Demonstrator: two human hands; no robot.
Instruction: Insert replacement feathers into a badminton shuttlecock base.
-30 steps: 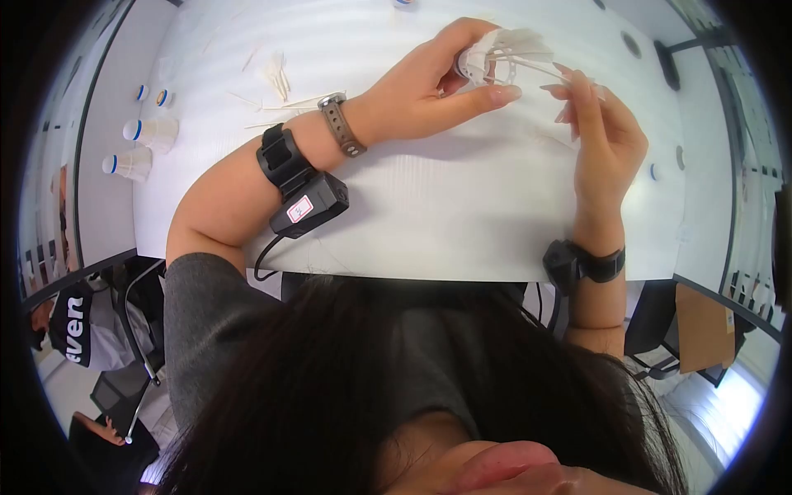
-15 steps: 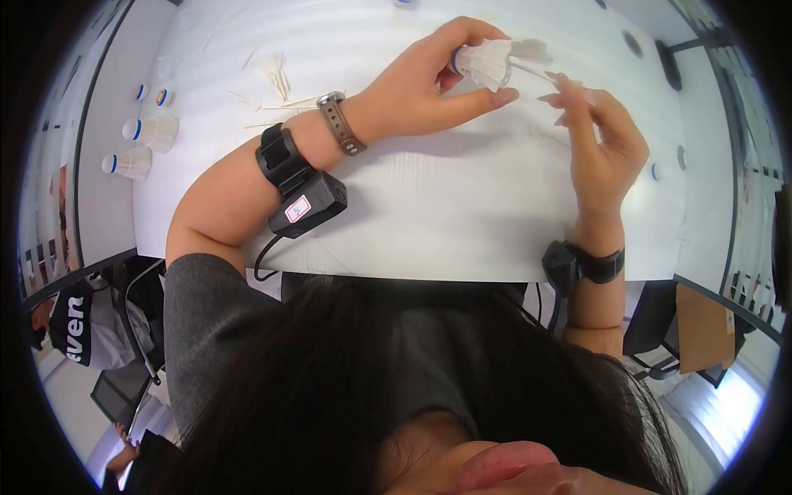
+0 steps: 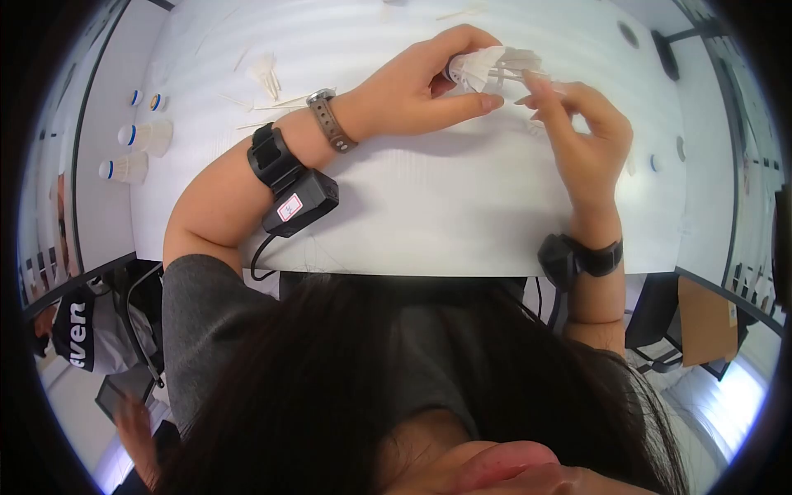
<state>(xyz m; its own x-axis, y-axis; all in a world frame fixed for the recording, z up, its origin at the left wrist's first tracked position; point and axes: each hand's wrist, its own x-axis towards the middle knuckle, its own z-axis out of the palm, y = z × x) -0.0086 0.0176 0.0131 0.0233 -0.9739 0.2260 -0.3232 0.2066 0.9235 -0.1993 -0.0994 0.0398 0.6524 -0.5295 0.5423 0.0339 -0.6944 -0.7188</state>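
A white feather shuttlecock [image 3: 472, 69] with a blue band at its cork lies sideways in my left hand [image 3: 417, 91]. The thumb and fingers are wrapped round its base, with the feathered end facing right. Some feathers [image 3: 520, 59] at that end stick out farther than the others. My right hand [image 3: 587, 124] is just right of the skirt, thumb and forefinger pinched on the thin shaft of a feather. The fingertips partly hide that shaft.
Two shuttlecocks [image 3: 147, 134] and two small corks [image 3: 157, 102] stand at the left of the white table [image 3: 429, 219]. Loose feathers [image 3: 266, 76] and thin shafts [image 3: 280, 106] lie beyond my left wrist. Another person's hand [image 3: 136, 429] shows at lower left.
My right hand has moved left, closer to the shuttlecock's skirt. My left hand keeps its hold. The other person's hand at lower left has moved and is blurred.
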